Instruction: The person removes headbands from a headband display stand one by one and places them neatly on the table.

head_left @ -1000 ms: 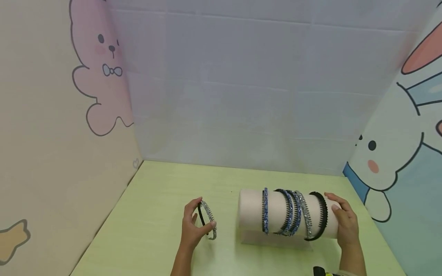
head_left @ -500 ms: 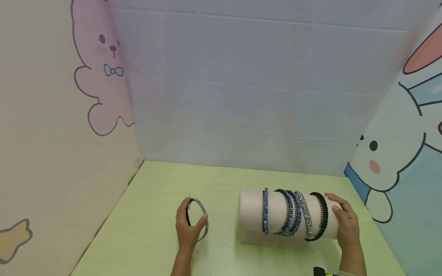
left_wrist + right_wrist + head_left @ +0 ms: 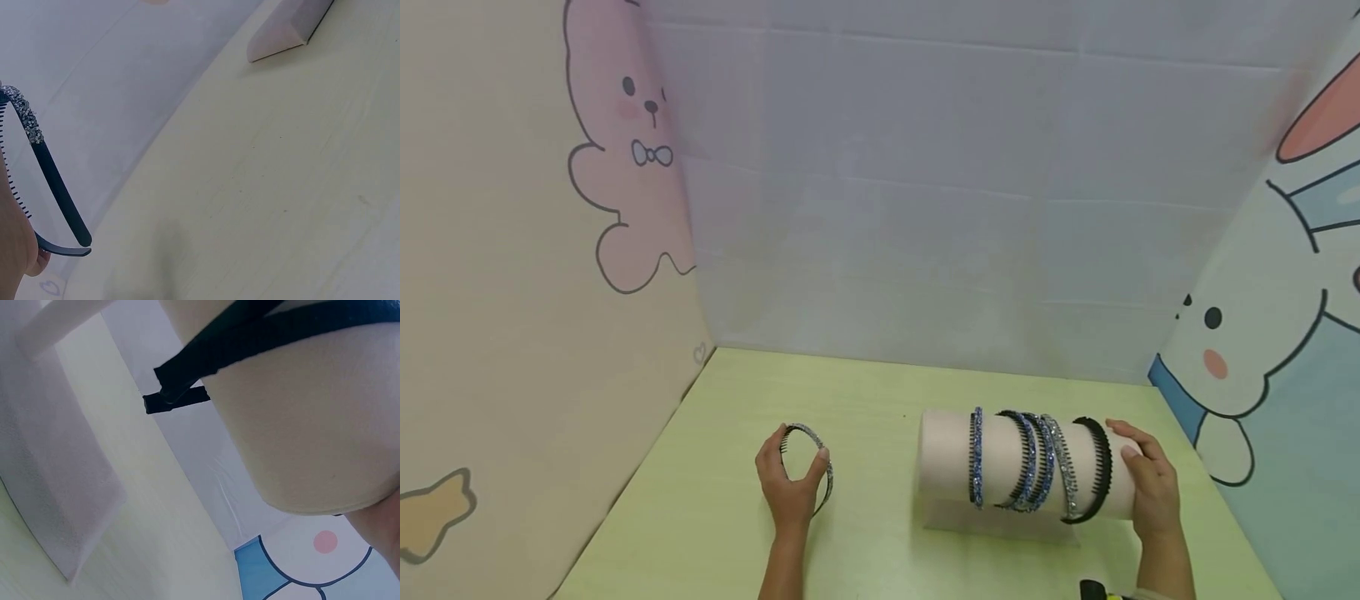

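Note:
My left hand (image 3: pixel 790 487) grips a silver rhinestone headband (image 3: pixel 815 458) with black comb teeth just above the pale green table (image 3: pixel 880 400), left of centre. The left wrist view shows that headband's (image 3: pixel 44 169) black tips hanging over the tabletop. A cream cylindrical stand (image 3: pixel 943 467) lies on its side at the right and carries several headbands: a blue one (image 3: pixel 976 457), a crossed blue pair, a silver one (image 3: pixel 1063 475) and a black toothed one (image 3: pixel 1101 467). My right hand (image 3: pixel 1150 487) holds the stand's right end. In the right wrist view, the black headband's (image 3: pixel 206 362) ends wrap the cylinder (image 3: pixel 312 425).
Cartoon-printed panels wall in the table: a pink bear panel (image 3: pixel 617 167) on the left, a plain grey back wall (image 3: pixel 962 208), a bunny panel (image 3: pixel 1262 333) on the right. A black and yellow object (image 3: pixel 1101 590) pokes in at the bottom right edge.
My left hand has carried the silver headband leftward, away from the stand, and turned it so its arch faces up. The right hand and stand have stayed put.

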